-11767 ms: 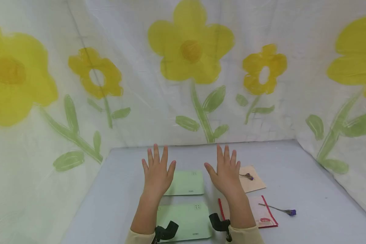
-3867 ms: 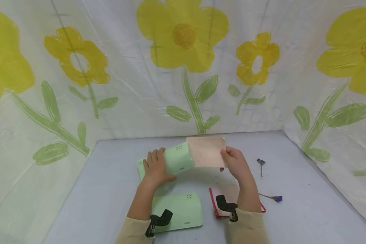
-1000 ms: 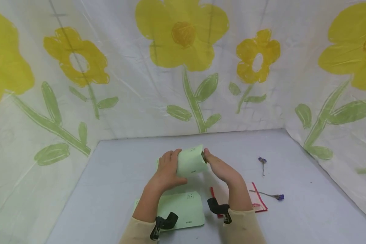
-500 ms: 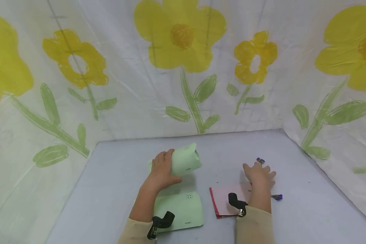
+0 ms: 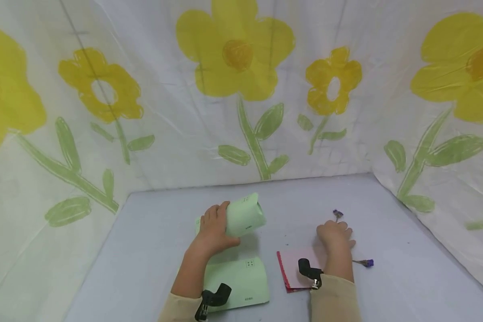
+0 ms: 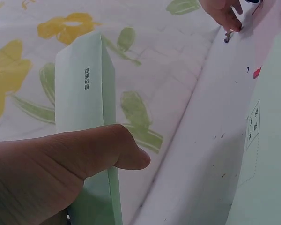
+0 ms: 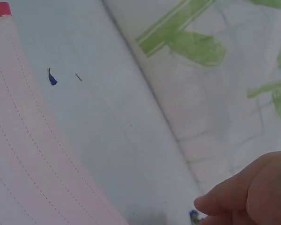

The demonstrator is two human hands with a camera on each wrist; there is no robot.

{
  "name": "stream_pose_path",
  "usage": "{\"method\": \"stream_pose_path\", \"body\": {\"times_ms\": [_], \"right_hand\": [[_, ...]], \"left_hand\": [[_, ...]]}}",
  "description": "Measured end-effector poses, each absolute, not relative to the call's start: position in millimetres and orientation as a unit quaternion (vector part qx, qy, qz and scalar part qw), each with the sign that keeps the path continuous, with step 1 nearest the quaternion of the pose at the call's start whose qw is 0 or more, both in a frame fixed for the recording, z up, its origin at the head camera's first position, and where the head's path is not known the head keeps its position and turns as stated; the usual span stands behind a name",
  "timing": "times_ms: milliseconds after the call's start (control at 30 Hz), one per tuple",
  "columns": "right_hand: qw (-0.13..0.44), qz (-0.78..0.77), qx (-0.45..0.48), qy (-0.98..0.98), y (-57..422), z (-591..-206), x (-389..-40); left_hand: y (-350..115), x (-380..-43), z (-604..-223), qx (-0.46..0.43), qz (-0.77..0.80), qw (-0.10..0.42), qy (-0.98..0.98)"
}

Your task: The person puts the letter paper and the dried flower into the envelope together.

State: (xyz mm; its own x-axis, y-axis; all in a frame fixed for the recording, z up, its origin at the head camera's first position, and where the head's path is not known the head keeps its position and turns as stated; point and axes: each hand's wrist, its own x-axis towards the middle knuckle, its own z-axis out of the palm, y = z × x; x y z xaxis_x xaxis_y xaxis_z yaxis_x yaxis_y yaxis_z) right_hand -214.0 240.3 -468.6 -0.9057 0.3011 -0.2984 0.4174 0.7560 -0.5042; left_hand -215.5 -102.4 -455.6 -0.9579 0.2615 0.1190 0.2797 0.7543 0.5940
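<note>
My left hand [image 5: 214,230] grips the upper pale green envelope [image 5: 246,215], which is raised and bowed, its right end gaping. In the left wrist view its thumb lies across the envelope [image 6: 79,89]. At the right, my right hand [image 5: 336,235] pinches a small dried purple flower [image 5: 337,213] by its stem; the bloom sticks out past the fingers. The right wrist view shows thumb and finger together just above the bloom [image 7: 193,216]. A second green envelope [image 5: 241,284] lies flat nearer me.
Red-edged pink writing paper [image 5: 295,264] lies partly under the right forearm. Another dried purple flower [image 5: 368,263] sticks out to its right. Tiny petal bits [image 7: 53,78] dot the table. A white curtain [image 5: 165,147] painted with yellow flowers closes off the back.
Earlier, the right hand fed a peach sheet into the upper envelope; that sheet is now out of sight. Since then the right hand has moved right and closed on the dried flower.
</note>
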Motion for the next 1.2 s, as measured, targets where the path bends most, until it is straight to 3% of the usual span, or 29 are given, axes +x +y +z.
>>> {"method": "stream_pose_path", "body": {"times_ms": [267, 800, 1200], "right_hand": [[0.094, -0.290, 0.179, 0.936, 239, -454, -215], [0.091, -0.256, 0.101, 0.957, 233, -469, -227], [-0.064, -0.457, 0.148, 0.875, 222, -439, -222]], "left_hand": [[-102, -218, -453, -0.149, -0.312, 0.014, -0.938], [-102, -217, -453, -0.144, -0.316, 0.007, -0.938], [-102, -216, -449, -0.147, -0.316, 0.011, -0.937]]}}
